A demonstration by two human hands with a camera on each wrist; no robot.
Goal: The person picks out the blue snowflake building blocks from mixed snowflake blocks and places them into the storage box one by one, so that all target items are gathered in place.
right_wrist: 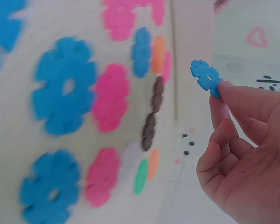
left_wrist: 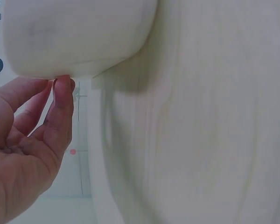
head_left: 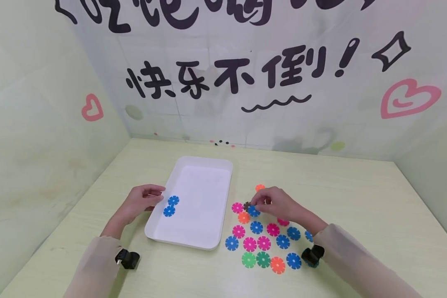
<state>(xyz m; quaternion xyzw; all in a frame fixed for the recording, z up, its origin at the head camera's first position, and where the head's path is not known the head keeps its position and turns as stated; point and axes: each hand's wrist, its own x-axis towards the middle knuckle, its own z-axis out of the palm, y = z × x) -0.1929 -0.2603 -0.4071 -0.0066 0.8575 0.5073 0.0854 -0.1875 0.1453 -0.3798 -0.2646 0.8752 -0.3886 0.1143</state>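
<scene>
Between thumb and fingertips my right hand (head_left: pixel 277 203) pinches a blue snowflake disc (right_wrist: pixel 204 74), notched round its rim with a small hole in the middle. It is over the far part of a group of similar discs, beside a brown disc (head_left: pixel 247 206) and a pink disc (head_left: pixel 237 207). My left hand (head_left: pixel 141 199) is at the left side of a white tray (head_left: pixel 184 241), its loosely bent fingertips touching the rim (left_wrist: pixel 84 70). Inside the tray, near that side, are two blue discs (head_left: pixel 169 211).
Right of the tray, several discs lie flat on the pale table (head_left: pixel 372 231): pink (head_left: pixel 263 243), green (head_left: pixel 248 260), orange (head_left: pixel 277 265) and blue (head_left: pixel 293 260). The right forearm partly covers some. A wall (head_left: pixel 216 120) with writing stands behind, with side walls left and right.
</scene>
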